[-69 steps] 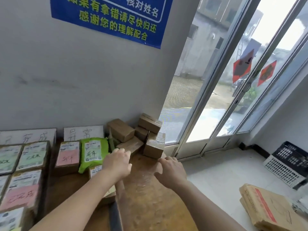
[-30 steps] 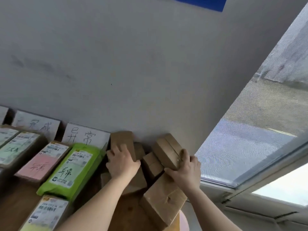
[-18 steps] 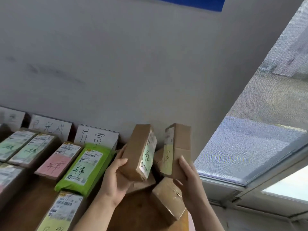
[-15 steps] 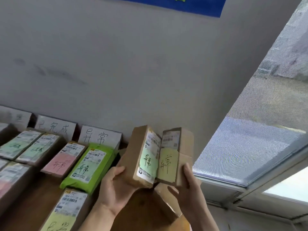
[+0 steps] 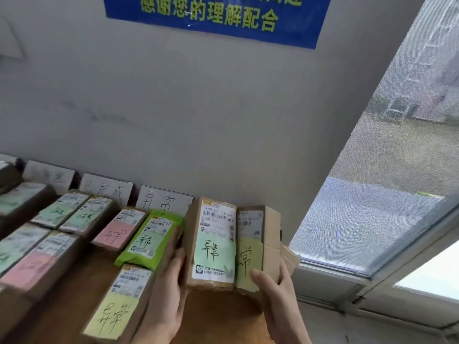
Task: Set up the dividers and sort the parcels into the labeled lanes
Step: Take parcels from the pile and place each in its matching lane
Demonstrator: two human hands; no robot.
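Observation:
My left hand [image 5: 169,289] holds a brown cardboard parcel [image 5: 211,244] upright, its green handwritten label facing me. Beside it, touching, my right hand [image 5: 275,291] holds a second brown parcel [image 5: 258,247] with a yellow label. Both are lifted above the wooden table [image 5: 82,276], to the right of the lane under the white sign card [image 5: 164,202] leaning on the wall. That lane holds a pink-labelled parcel [image 5: 119,232], a green bag parcel [image 5: 149,242] and a yellow-labelled box [image 5: 121,304].
Two more sign cards [image 5: 106,192] lean on the wall further left, with several labelled parcels [image 5: 72,214] lying in rows before them. Another brown box [image 5: 289,256] peeks out behind my right hand. A glass door [image 5: 387,194] stands to the right.
Both hands reached into the pile of brown boxes, each lifted one, and turned the labels toward me. The two parcels now stand side by side, closer to the camera.

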